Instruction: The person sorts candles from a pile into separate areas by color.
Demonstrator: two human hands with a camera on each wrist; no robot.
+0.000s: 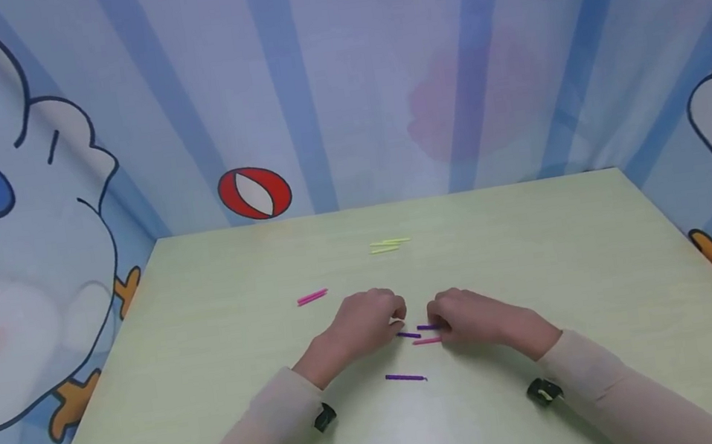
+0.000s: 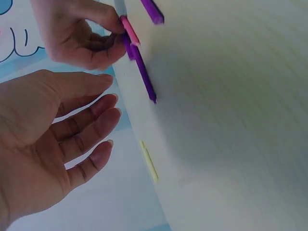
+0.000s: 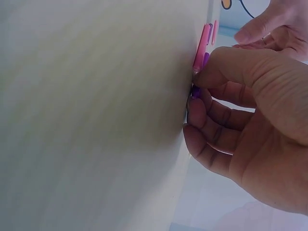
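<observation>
Head view: pale table point(image 1: 534, 243), far edge and both far corners meeting a blue striped backdrop point(image 1: 362, 63). White cartoon figure point(image 1: 14, 289) past left edge, part of another past right edge; red-and-white oval point(image 1: 254, 192) printed beyond far edge, left of its middle. Yellow sticks point(image 1: 385, 246) nearest far edge, mid-width. 2 pink sticks point(image 1: 313, 297) further toward left edge. Left hand point(image 1: 369, 318) over mid-table, beside a short purple stick point(image 1: 409, 335). Right hand point(image 1: 473, 317) at the end of another purple stick point(image 1: 428, 327), pink stick point(image 1: 427, 341) alongside. Lone purple piece point(image 1: 406, 377) lies closest to the wearer. Light sleeves, dark wrist devices point(image 1: 325, 416).

Left wrist view: left fingers loosely bent, apart from thumb, holding nothing; 1 yellow stick on the table beyond.

Right wrist view: right thumb and fingertips together, pinching purple at table level; pink grip unclear, can't tell.
</observation>
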